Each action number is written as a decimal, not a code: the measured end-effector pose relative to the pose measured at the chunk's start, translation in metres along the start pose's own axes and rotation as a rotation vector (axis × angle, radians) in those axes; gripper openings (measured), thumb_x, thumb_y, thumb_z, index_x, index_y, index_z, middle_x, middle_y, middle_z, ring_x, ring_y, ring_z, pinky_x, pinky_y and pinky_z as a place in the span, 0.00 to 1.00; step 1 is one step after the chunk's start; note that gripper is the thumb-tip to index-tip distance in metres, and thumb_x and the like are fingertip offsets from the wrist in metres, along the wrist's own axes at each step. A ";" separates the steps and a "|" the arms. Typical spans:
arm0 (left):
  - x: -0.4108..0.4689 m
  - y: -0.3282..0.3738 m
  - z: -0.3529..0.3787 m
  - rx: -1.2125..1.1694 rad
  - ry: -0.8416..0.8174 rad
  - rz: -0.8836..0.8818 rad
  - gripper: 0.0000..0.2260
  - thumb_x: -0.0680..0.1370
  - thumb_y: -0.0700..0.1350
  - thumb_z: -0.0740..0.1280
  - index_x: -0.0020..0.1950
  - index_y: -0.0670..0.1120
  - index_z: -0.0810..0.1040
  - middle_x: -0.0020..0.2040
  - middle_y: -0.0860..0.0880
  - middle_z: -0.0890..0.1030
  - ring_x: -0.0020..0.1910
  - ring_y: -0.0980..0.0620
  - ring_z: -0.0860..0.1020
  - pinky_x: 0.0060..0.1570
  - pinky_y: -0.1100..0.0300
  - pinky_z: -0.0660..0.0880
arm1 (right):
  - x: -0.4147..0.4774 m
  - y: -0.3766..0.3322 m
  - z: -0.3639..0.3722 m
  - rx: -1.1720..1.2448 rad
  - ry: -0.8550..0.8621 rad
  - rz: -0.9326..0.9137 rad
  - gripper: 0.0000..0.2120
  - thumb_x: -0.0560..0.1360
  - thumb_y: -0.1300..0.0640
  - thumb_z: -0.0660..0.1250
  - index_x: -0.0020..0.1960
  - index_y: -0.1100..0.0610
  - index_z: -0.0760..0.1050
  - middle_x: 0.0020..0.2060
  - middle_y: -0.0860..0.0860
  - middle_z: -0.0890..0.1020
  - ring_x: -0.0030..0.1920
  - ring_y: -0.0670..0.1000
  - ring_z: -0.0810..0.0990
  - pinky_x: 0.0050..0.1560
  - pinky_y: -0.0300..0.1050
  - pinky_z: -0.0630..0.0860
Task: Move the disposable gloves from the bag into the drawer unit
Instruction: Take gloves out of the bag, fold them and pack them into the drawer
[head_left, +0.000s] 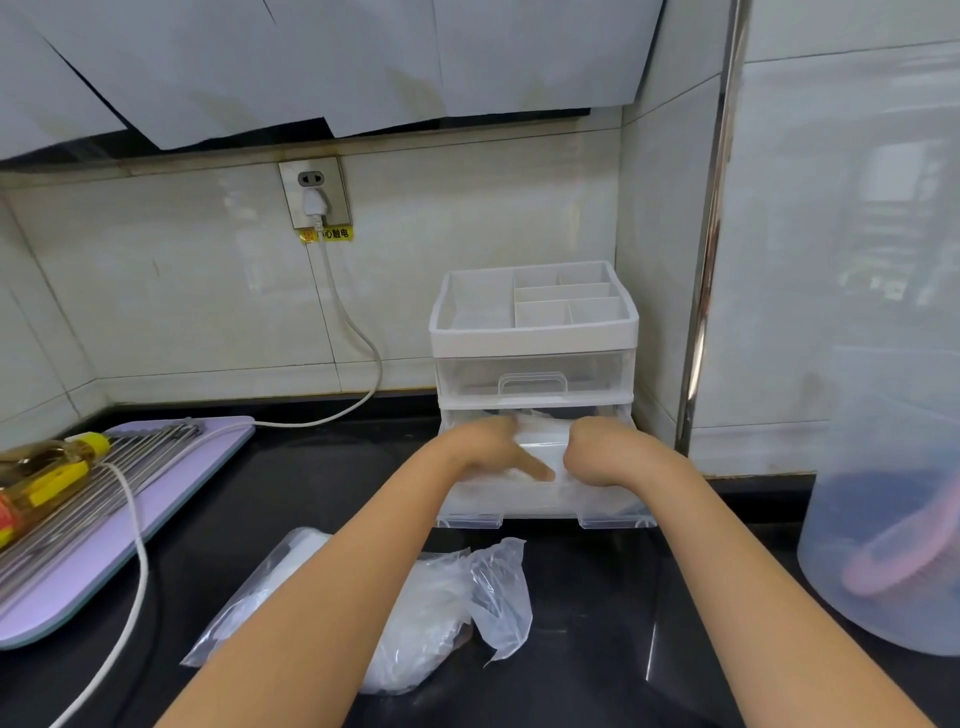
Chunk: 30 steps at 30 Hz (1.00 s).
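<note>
A white and clear drawer unit (535, 340) stands on the black counter against the tiled wall. Its lower drawer (519, 504) is pulled out toward me. A pile of thin clear disposable gloves (540, 441) lies inside it. My left hand (491, 449) and my right hand (597, 452) both reach down into this drawer onto the gloves. The left thumb lies straight across the pile; the fingers of both hands are hidden inside the drawer. The crumpled clear plastic bag (447, 608) lies on the counter under my left forearm, with some whitish film still in it.
The upper drawer (532, 382) is closed. Left of me lies a purple board (171, 499) with a metal rack and an oil bottle (47, 470). A white cable (137, 551) runs from the wall socket (314, 195) across the counter. A large translucent container (883, 493) stands at right.
</note>
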<state>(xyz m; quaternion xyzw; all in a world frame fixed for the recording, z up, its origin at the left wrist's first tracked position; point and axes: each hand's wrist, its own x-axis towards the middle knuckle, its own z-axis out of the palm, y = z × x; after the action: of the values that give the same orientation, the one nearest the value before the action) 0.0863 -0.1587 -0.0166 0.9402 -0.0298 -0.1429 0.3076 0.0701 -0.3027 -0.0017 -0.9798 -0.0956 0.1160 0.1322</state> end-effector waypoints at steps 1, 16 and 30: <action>0.000 -0.001 -0.003 -0.128 0.045 -0.046 0.34 0.69 0.56 0.74 0.70 0.46 0.68 0.67 0.51 0.71 0.65 0.46 0.71 0.66 0.51 0.68 | 0.000 -0.001 0.000 -0.008 0.001 0.006 0.14 0.77 0.67 0.53 0.33 0.58 0.63 0.31 0.52 0.67 0.30 0.48 0.64 0.29 0.39 0.60; -0.092 -0.002 -0.030 -0.213 0.363 0.160 0.08 0.78 0.49 0.67 0.53 0.48 0.81 0.49 0.50 0.84 0.49 0.58 0.81 0.53 0.58 0.76 | -0.052 -0.017 -0.016 0.049 0.159 -0.557 0.11 0.74 0.59 0.66 0.54 0.49 0.79 0.44 0.42 0.79 0.44 0.44 0.77 0.43 0.36 0.73; -0.145 -0.094 0.023 -0.226 0.284 0.202 0.05 0.76 0.48 0.70 0.48 0.49 0.83 0.46 0.55 0.85 0.49 0.61 0.81 0.56 0.62 0.76 | -0.081 -0.069 0.048 -0.474 -0.045 -0.566 0.13 0.74 0.52 0.68 0.55 0.58 0.73 0.50 0.53 0.77 0.47 0.53 0.77 0.39 0.45 0.71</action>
<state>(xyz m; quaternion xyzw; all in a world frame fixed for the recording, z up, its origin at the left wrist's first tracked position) -0.0616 -0.0745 -0.0533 0.9026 -0.0639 0.0203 0.4252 -0.0300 -0.2436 -0.0110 -0.9151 -0.3901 0.0708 -0.0737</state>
